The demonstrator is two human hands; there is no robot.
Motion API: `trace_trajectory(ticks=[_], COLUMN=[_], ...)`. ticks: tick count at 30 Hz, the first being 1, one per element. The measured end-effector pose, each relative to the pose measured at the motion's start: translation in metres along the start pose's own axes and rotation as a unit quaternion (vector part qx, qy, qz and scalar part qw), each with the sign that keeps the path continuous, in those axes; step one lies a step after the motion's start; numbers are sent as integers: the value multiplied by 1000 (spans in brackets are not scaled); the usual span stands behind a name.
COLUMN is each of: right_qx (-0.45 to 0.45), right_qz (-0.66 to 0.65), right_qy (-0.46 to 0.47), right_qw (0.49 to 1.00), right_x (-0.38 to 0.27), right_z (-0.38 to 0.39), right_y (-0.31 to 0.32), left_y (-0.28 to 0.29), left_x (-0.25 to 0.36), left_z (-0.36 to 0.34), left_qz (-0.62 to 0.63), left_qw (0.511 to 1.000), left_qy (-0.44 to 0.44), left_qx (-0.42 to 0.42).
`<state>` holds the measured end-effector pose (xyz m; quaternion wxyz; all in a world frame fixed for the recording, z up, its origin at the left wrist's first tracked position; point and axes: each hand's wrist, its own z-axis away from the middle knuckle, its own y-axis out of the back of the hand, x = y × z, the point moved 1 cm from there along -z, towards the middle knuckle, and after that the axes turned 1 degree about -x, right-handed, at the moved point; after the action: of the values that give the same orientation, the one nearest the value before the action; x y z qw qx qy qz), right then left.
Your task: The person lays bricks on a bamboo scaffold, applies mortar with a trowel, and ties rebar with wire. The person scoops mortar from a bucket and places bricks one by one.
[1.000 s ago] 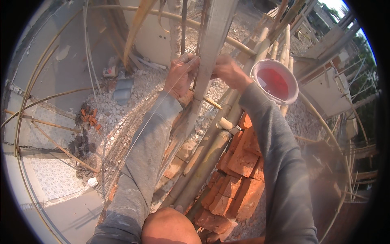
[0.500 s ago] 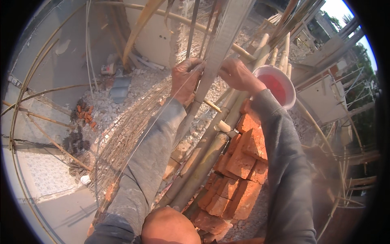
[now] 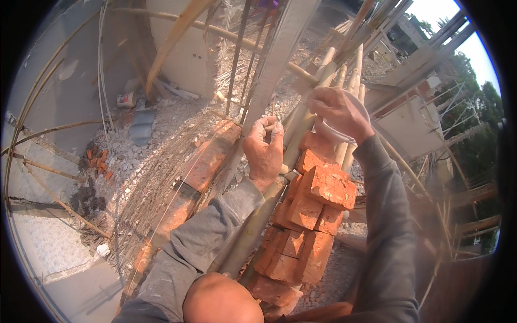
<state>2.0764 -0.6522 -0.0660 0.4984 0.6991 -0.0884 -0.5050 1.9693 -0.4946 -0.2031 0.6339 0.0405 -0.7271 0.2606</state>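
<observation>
My left hand is beside the grey upright post, fingers curled and thumb raised close to them; anything in its grip is too small to make out. My right hand is in front of a round pale bucket and hides most of it. Its fingers are bent together, and what they hold, if anything, cannot be seen. Below the hands, orange-red bricks are stacked beside bamboo poles. Left of the poles, a thin string runs along a course of bricks.
Several dark rods stand behind the post. Bent bamboo strips arch at the left. Rubble covers the ground below, with a grey sheet on it. A rounded bare shape fills part of the lower edge.
Both hands have come away from the post. My left hand has moved down and slightly right; my right hand has moved right, over the bucket. The view has shifted somewhat.
</observation>
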Motion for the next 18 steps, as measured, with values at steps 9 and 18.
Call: trace_trajectory(ticks=[9, 18], right_qx=[-15, 123], right_qz=[-260, -21], right_qy=[-104, -35], right_qw=[960, 992], right_x=[6, 10], right_z=[14, 49], right_y=[-10, -38], left_y=[-34, -31], left_x=[18, 3], left_z=[-38, -48], left_qz=[290, 256], left_qw=[935, 947], left_qy=[141, 153], left_qx=[-148, -119])
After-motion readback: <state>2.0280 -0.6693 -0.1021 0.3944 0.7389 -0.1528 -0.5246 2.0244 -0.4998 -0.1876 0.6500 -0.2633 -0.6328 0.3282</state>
